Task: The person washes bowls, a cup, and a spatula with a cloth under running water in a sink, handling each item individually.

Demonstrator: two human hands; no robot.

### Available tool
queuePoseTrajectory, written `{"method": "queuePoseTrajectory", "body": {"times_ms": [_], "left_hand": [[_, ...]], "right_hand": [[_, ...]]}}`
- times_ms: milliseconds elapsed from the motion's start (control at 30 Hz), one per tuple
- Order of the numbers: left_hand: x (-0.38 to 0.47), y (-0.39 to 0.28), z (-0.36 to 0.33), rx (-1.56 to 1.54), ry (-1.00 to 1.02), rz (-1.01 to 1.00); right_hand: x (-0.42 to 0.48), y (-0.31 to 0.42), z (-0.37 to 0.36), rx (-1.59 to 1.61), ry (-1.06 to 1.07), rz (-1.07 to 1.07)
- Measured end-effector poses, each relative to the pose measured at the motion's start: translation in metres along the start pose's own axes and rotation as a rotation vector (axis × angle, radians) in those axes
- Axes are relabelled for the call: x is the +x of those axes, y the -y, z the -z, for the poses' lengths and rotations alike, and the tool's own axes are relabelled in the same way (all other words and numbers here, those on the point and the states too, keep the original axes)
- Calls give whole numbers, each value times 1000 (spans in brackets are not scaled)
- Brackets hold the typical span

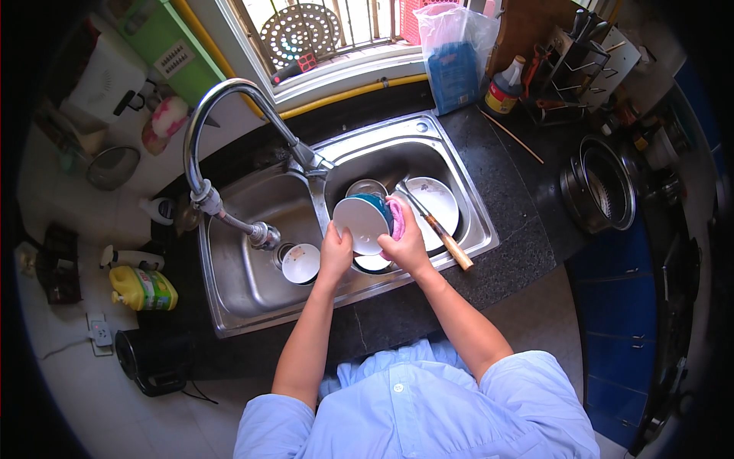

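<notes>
Above the right sink basin, my left hand [337, 249] grips the near left rim of a bowl [360, 224], white inside and teal outside. My right hand [408, 241] presses a pink cloth [397, 218] to the bowl's right side. The bowl is tilted, its inside facing me. Below it in the basin are a white plate or dish [440, 201] with a leaf pattern, a round metal dish [367, 188] and another white bowl [373, 262], partly hidden. A wooden-handled metal utensil [441, 232] lies across the dish and the basin's front edge.
In the left basin [246, 292] a small white bowl [301, 264] sits near the drain, under the gooseneck faucet [198, 149]. A yellow detergent bottle [143, 288] and a black kettle [152, 361] stand left. Right are a chopstick [513, 137], a sauce bottle [504, 89] and metal pots [599, 189].
</notes>
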State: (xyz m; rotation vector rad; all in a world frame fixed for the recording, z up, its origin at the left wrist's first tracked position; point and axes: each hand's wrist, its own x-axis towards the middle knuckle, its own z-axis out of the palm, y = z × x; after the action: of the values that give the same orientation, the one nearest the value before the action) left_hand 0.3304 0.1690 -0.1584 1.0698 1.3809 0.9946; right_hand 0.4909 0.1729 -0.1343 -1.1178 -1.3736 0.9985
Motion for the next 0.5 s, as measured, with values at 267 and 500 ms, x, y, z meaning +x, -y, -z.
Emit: {"method": "queuePoseTrajectory", "body": {"times_ms": [267, 500], "left_hand": [[-3, -3, -3, -213, 19, -22], [0, 15, -7, -99, -55, -42]], "right_hand": [[-2, 1, 2, 16, 8, -2], [-2, 0, 3, 6, 21, -29]]}}
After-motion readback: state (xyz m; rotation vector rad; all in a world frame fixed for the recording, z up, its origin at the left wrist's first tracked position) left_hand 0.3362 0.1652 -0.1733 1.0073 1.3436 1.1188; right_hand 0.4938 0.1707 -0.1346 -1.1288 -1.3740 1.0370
